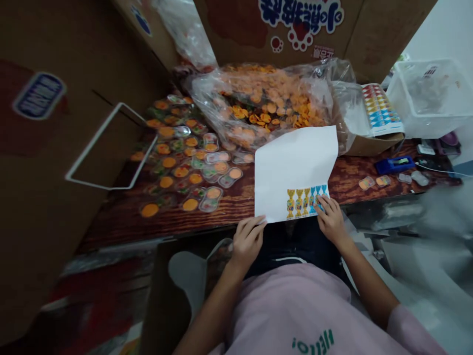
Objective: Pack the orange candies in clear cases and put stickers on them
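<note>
A white sticker sheet [293,167] lies on the wooden table [236,202] at its near edge. A short row of yellow and blue candy-shaped stickers [306,201] remains along its bottom. My left hand [248,241] pinches the sheet's lower left corner with curled fingers. My right hand [331,219] rests on the lower right corner, fingertips pressed on the blue stickers. Behind the sheet sits a clear plastic bag [266,103] full of orange candy packets.
Several sealed orange packets [192,158] are spread over the table's left half. A white wire frame [111,148] leans on cardboard boxes at left. At right stand a stack of sticker sheets [380,111], a clear bin [430,96] and a blue tape dispenser [393,164].
</note>
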Motion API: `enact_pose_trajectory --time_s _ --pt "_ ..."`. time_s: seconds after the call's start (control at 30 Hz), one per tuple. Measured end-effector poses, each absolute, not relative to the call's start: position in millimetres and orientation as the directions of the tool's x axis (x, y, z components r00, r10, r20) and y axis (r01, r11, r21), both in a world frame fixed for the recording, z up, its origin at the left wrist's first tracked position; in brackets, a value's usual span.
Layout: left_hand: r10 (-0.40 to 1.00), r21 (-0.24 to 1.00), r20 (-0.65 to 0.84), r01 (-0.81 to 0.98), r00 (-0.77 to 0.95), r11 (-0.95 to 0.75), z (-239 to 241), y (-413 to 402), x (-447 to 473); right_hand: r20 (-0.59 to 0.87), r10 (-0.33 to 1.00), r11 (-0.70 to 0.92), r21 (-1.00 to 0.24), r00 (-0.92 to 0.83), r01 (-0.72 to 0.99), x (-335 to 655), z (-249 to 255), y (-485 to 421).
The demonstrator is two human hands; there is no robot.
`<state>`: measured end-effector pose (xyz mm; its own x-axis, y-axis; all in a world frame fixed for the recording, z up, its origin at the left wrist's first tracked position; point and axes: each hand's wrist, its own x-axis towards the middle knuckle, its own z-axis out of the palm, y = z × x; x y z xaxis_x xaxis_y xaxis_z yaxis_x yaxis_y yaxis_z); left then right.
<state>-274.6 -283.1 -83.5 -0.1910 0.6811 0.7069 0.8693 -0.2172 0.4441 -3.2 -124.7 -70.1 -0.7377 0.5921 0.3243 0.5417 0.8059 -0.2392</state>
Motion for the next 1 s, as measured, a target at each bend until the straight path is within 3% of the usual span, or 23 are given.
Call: enact_pose_trajectory --time_s 0.17,0.4,0.6,0.7,0.83,1.0 --pt "0.760 0.498 0.607 0.856 -0.232 -0.137 -99 -277 -270 0.244 0.679 0.734 -0.240 -0.692 0.636 -32 -77 -132" --pt "0.884 0.542 0.434 0.834 -0.175 -0.101 -111 -242 -238 0.176 0.574 0.808 -0.281 -0.800 0.518 -53 -69 -120" --pt "0.926 0.448 0.320 0.893 -0.202 0.040 -92 -225 -227 0.154 0.510 0.840 -0.304 -0.846 0.450 -51 -64 -99" --pt "0.944 0.406 0.297 0.914 -0.141 0.009 -87 -228 -227 0.128 0.509 0.832 -0.326 -0.851 0.449 -54 -60 -93" --pt "0.957 0.392 0.282 0.919 -0.070 -0.048 -94 -233 -226 0.046 0.494 0.840 -0.285 -0.868 0.462 -65 -50 -83" --pt "0.960 0.403 0.260 0.915 -0.104 -0.010 -94 -228 -226 -0.007 0.398 0.898 -0.202 -0.918 0.391 -77 -38 -72"
